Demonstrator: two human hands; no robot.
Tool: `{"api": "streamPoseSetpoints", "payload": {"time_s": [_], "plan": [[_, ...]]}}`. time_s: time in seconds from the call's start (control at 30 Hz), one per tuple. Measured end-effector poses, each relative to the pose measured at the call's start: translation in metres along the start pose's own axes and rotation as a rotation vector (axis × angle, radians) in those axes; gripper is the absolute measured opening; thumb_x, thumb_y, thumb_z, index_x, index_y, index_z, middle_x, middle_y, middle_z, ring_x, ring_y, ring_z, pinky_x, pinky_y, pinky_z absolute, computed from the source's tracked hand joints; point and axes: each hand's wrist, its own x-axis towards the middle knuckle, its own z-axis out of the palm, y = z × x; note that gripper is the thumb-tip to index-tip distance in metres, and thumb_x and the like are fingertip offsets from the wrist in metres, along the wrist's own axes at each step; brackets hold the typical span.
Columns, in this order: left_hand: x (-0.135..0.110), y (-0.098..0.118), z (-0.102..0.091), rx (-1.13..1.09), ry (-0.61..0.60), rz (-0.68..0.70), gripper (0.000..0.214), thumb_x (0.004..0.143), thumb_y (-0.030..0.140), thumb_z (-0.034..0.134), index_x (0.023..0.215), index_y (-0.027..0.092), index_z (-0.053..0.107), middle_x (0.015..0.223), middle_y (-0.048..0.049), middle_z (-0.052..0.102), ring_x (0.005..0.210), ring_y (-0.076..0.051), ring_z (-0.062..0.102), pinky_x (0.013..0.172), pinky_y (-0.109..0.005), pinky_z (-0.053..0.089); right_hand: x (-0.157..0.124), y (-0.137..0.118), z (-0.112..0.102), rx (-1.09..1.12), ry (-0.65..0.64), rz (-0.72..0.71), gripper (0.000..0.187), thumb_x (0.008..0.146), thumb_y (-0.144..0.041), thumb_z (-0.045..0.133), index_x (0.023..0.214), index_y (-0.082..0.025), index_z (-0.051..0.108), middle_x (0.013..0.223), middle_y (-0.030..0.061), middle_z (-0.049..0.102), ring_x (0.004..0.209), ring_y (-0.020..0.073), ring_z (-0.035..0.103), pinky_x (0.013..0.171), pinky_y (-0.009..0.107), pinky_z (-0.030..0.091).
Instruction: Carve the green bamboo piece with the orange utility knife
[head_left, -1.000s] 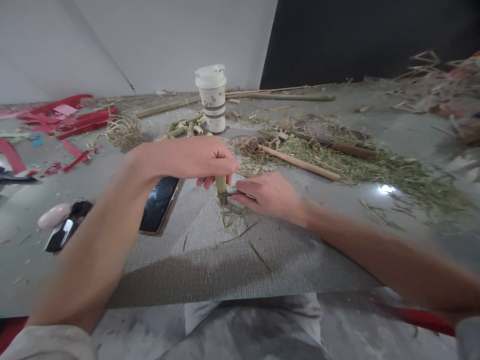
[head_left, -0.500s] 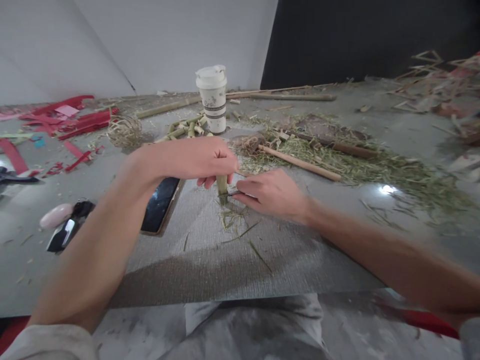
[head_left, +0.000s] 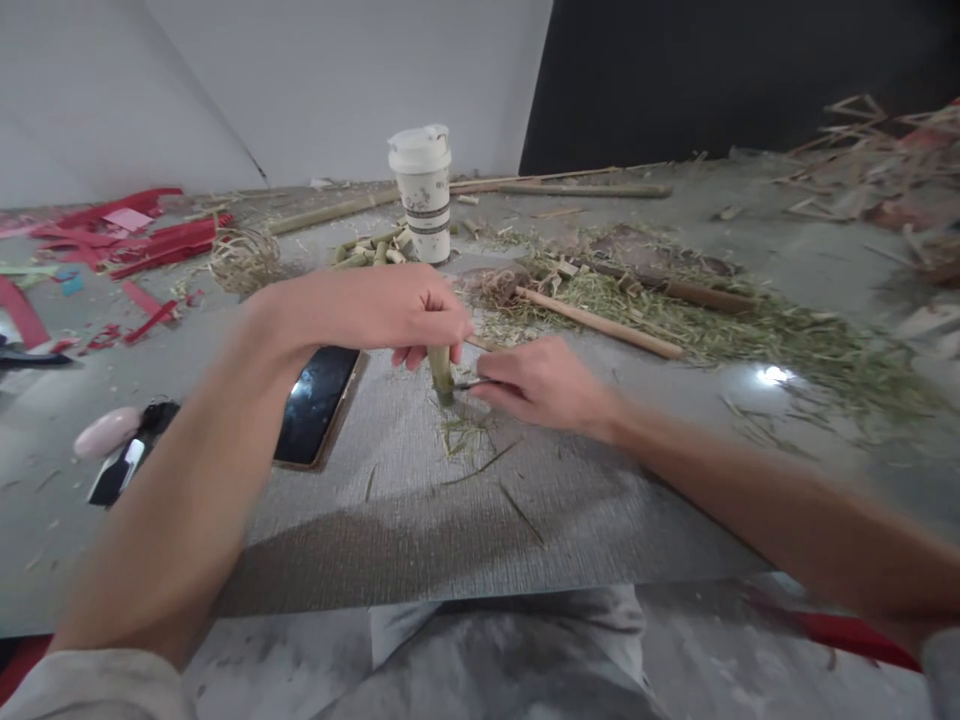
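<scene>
My left hand (head_left: 397,315) is closed round the top of a short green bamboo piece (head_left: 440,372) that stands upright on the grey table (head_left: 420,530). My right hand (head_left: 544,385) is closed on a small knife (head_left: 474,383), whose thin blade touches the lower part of the bamboo from the right. Green shavings (head_left: 469,440) lie on the table right under the bamboo.
A black phone (head_left: 316,403) lies under my left forearm. A lidded paper cup (head_left: 422,193) stands behind, with cut bamboo sections (head_left: 371,250) beside it. A long stick (head_left: 600,325) lies on a heap of green shavings. Red paper scraps (head_left: 135,245) and dark tools (head_left: 127,468) lie left.
The view has shifted slightly. Both hands stay at the bamboo piece, and the knife blade sits a little higher against it than before.
</scene>
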Motion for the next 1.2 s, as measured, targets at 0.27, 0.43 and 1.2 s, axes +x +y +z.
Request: {"api": "streamPoseSetpoints", "payload": {"time_s": [0.27, 0.43, 1.2], "plan": [[-0.004, -0.004, -0.004, 0.075, 0.046, 0.071, 0.03, 0.1, 0.034, 0.058, 0.077, 0.02, 0.07, 0.068, -0.0001, 0.065, 0.061, -0.013, 0.052, 0.061, -0.029, 0.035, -0.004, 0.004, 0.004, -0.076, 0.134, 0.052, 0.052, 0.116, -0.054, 0.039, 0.09, -0.021, 0.068, 0.076, 0.0032, 0.067, 0.068, 0.0165, 0.054, 0.063, 0.035, 0.023], [-0.002, -0.005, -0.002, 0.066, 0.078, 0.094, 0.033, 0.099, 0.034, 0.062, 0.07, 0.02, 0.068, 0.062, 0.0019, 0.059, 0.058, -0.011, 0.047, 0.059, -0.03, 0.032, 0.001, -0.006, 0.002, -0.14, 0.127, 0.063, 0.058, 0.118, -0.056, 0.03, 0.091, -0.021, 0.067, 0.081, 0.0045, 0.07, 0.072, 0.0172, 0.056, 0.065, 0.035, 0.024], [-0.006, 0.0, -0.002, 0.143, 0.117, 0.084, 0.045, 0.108, 0.043, 0.049, 0.09, 0.024, 0.085, 0.071, -0.0014, 0.062, 0.062, -0.014, 0.051, 0.061, -0.03, 0.035, 0.008, -0.01, -0.005, -0.204, -0.141, 0.134, 0.048, 0.116, -0.05, 0.039, 0.094, -0.021, 0.071, 0.081, 0.0035, 0.073, 0.062, 0.0159, 0.05, 0.062, 0.037, 0.012]]}}
